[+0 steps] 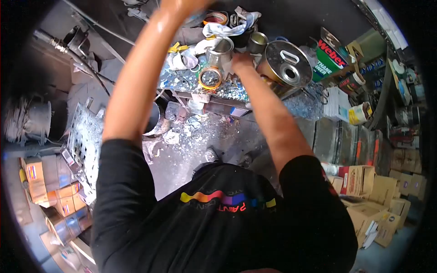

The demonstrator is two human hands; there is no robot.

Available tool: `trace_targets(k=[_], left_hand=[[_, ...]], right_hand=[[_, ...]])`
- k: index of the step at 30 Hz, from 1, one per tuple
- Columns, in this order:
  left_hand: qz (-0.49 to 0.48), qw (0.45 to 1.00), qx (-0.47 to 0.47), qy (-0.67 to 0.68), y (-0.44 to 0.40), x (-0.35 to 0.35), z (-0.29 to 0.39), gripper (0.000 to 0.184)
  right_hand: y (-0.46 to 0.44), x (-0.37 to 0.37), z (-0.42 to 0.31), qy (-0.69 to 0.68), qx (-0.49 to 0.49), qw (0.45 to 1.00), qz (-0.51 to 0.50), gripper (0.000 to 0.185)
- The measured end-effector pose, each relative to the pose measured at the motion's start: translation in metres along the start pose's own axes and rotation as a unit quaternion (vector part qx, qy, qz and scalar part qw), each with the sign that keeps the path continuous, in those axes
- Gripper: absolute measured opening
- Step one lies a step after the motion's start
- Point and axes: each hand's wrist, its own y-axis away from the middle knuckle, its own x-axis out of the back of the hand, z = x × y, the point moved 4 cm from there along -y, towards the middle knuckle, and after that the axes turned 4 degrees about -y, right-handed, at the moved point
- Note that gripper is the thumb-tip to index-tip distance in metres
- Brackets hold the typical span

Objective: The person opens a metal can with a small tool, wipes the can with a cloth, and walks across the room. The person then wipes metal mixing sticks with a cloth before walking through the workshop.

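Observation:
On the paint-spattered bench (pixel 177 79), my right hand (pixel 242 62) is between a clear container (pixel 220 53) and a large round metal can (pixel 284 63) with a handle on top. Its fingers are hard to make out against the clutter, and I cannot tell what they hold. My left arm reaches up to the top edge of the view, where only part of my left hand (pixel 184 5) shows and its fingers are cut off. A small open can (pixel 258 42) stands just behind my right hand. An orange-rimmed tape roll (pixel 210 78) lies at the bench's front.
A green and red Weber can (pixel 330 57) stands right of the metal can. Rags (pixel 232 29) lie at the bench's back. Cardboard boxes (pixel 368 182) are stacked at the lower right, more boxes (pixel 66 195) at the left. A drum (pixel 157 120) stands beside the bench.

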Motion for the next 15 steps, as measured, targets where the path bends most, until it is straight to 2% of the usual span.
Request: trace_targets(k=[2, 4, 5, 6, 8, 10, 11, 12, 13, 14, 15], left_hand=[[-0.132, 0.989, 0.035, 0.050, 0.085, -0.027, 0.005, 0.029], [-0.263, 0.956, 0.122, 0.041, 0.171, -0.053, -0.005, 0.024], [-0.318, 0.942, 0.110, 0.008, 0.203, -0.063, -0.011, 0.022], [-0.385, 0.914, 0.127, -0.022, 0.224, -0.072, -0.017, 0.020], [-0.431, 0.890, 0.131, -0.063, 0.234, -0.086, -0.017, 0.021], [-0.416, 0.899, 0.135, -0.027, 0.227, -0.106, -0.016, 0.026], [-0.477, 0.868, 0.138, -0.004, 0.218, -0.110, -0.017, 0.042], [-0.446, 0.774, 0.225, 0.388, 0.228, -0.121, -0.008, 0.045], [-0.343, 0.547, 0.272, 0.714, 0.247, -0.133, -0.003, 0.048], [-0.252, 0.345, 0.308, 0.850, 0.243, -0.132, 0.006, 0.048], [-0.087, -0.108, 0.347, 0.928, 0.239, -0.131, 0.015, 0.048]], right_hand=[[0.020, 0.067, -0.024, -0.053, -0.010, 0.998, 0.037, 0.029], [0.050, 0.109, -0.039, -0.074, 0.027, 0.980, 0.182, 0.027], [0.059, 0.125, -0.043, -0.046, 0.077, 0.958, 0.273, 0.023], [0.073, 0.145, -0.043, -0.057, 0.096, 0.949, 0.296, 0.024], [0.105, 0.188, -0.046, -0.076, 0.135, 0.925, 0.347, 0.028], [0.120, 0.201, -0.053, -0.161, 0.223, 0.903, 0.330, 0.036], [0.129, 0.204, -0.054, -0.203, 0.263, 0.888, 0.317, 0.040], [0.131, 0.189, -0.065, -0.305, 0.338, 0.863, 0.219, 0.044], [0.147, 0.175, -0.078, -0.325, 0.404, 0.835, 0.186, 0.044], [0.164, 0.163, -0.093, -0.241, 0.381, 0.859, 0.242, 0.043], [0.162, 0.161, -0.093, -0.237, 0.335, 0.861, 0.300, 0.041]])
